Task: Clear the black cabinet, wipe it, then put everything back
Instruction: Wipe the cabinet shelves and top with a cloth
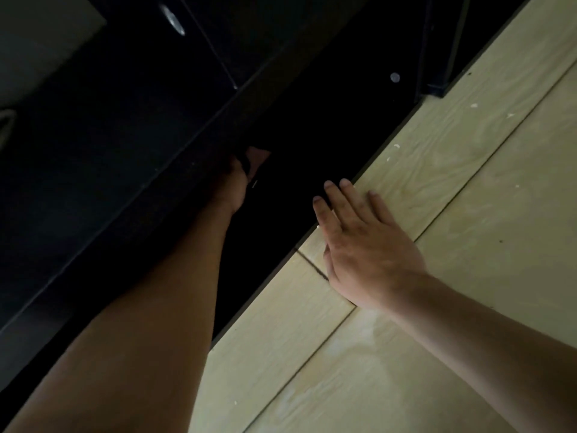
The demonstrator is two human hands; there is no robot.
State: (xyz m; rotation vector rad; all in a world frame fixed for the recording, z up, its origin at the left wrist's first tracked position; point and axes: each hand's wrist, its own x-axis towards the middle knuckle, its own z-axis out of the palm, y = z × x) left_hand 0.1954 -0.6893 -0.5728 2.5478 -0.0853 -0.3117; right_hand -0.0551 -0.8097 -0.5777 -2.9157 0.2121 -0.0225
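Observation:
The black cabinet (131, 145) fills the upper left, and its interior is very dark. My left hand (239, 178) reaches into the cabinet's low opening. Its fingers curl round a small dark object (247, 165) that is too dim to identify. My right hand (359, 245) lies flat with straight fingers on the pale wood-grain surface (437, 307). Its fingertips reach the edge where that surface meets the dark opening.
A silver handle (172, 19) shows on a cabinet door at the top. A small round pale cap (395, 77) sits on the dark panel, beside a black upright edge (437, 85). Pale specks are scattered on the wood-grain boards. A light wall (37, 42) shows at the upper left.

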